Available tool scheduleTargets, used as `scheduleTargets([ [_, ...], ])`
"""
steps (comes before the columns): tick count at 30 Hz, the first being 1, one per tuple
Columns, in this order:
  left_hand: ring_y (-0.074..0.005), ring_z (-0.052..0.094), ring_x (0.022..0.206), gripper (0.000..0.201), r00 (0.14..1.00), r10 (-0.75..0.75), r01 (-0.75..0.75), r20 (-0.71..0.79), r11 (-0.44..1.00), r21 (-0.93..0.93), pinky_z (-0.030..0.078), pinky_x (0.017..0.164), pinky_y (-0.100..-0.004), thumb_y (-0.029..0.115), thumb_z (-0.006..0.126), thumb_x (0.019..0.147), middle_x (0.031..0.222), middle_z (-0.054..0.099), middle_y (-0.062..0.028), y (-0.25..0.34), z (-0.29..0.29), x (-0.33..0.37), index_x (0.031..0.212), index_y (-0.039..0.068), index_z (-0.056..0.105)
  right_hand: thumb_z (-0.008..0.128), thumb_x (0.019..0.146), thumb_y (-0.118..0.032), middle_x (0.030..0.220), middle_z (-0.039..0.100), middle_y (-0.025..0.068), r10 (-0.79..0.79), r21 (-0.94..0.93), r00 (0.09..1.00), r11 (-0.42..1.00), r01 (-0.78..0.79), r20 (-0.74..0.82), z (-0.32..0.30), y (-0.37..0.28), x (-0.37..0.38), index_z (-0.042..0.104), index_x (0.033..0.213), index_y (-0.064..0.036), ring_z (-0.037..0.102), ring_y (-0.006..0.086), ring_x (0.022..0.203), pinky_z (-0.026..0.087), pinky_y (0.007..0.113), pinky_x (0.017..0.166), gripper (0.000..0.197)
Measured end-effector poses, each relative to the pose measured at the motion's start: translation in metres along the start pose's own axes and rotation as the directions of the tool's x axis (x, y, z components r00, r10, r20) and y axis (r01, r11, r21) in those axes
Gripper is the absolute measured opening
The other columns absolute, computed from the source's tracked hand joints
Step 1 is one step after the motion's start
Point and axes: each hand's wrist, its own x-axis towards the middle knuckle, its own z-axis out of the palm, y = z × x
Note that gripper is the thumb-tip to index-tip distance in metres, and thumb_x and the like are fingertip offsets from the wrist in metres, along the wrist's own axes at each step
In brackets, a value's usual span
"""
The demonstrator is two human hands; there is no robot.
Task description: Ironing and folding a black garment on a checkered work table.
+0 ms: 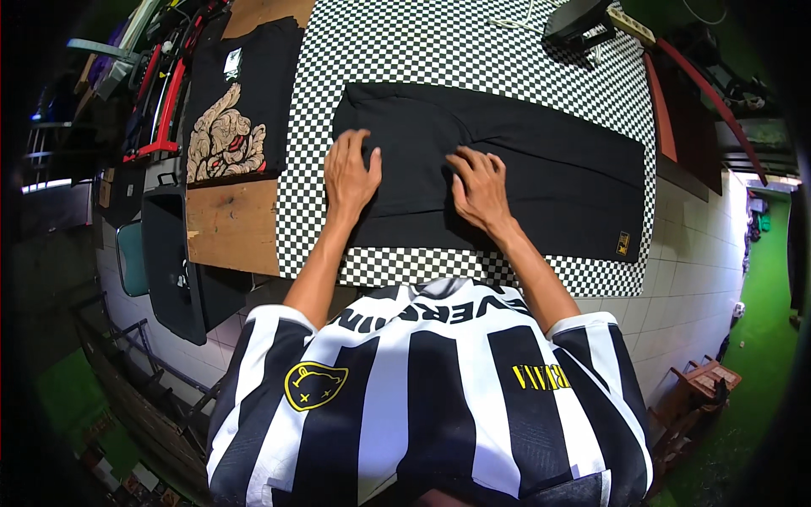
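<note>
A black cloth garment [549,186], folded long and narrow, lies across a black-and-white checked cloth [405,42]. I cannot tell what kind of garment it is. Its right lower corner carries a small yellow-edged patch [623,243], and shallow creases run along its upper half. At its left end rests my left hand [351,173], open, fingers stretched forward over the fabric. Near the middle, my right hand [480,188] is on the garment, its fingers apart and loosely bent, with nothing visible in them.
Left of the checked cloth, folded black T-shirts [241,101] with a tan print lie on a wooden board [230,224]. A black device [579,25] and a power strip [632,27] are at the back right. A dark tub [165,270] stands lower left; a wooden stool [705,380] lower right.
</note>
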Motion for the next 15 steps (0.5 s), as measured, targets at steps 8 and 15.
scheduleTargets([
  [8,-0.0437,0.026,0.149,0.066,0.972,0.058,-0.125,0.227,0.947,0.295,0.013,0.115,-0.0741,0.053,0.048,0.101,0.163,0.029,-0.0166,-0.06,0.052,0.072,0.157,0.021,0.036,0.05,0.098,-0.031,0.164,0.025,0.0173,0.1,-0.161,0.974,0.985,-0.067,0.204,0.045,0.002,0.011,0.036,0.157,-0.0182,0.03,0.0335,0.148,0.017,0.059,0.12,0.061],
  [15,-0.041,0.023,0.151,0.069,0.943,0.098,-0.196,0.319,0.936,0.291,0.006,0.117,-0.0726,0.058,0.049,0.099,0.166,0.026,-0.0112,-0.076,0.045,0.077,0.158,0.025,0.035,0.05,0.098,-0.031,0.166,0.024,0.0139,0.031,-0.051,0.956,0.999,-0.017,0.293,0.023,0.006,0.001,0.037,0.156,-0.018,0.028,0.0315,0.15,0.012,0.057,0.122,0.061],
])
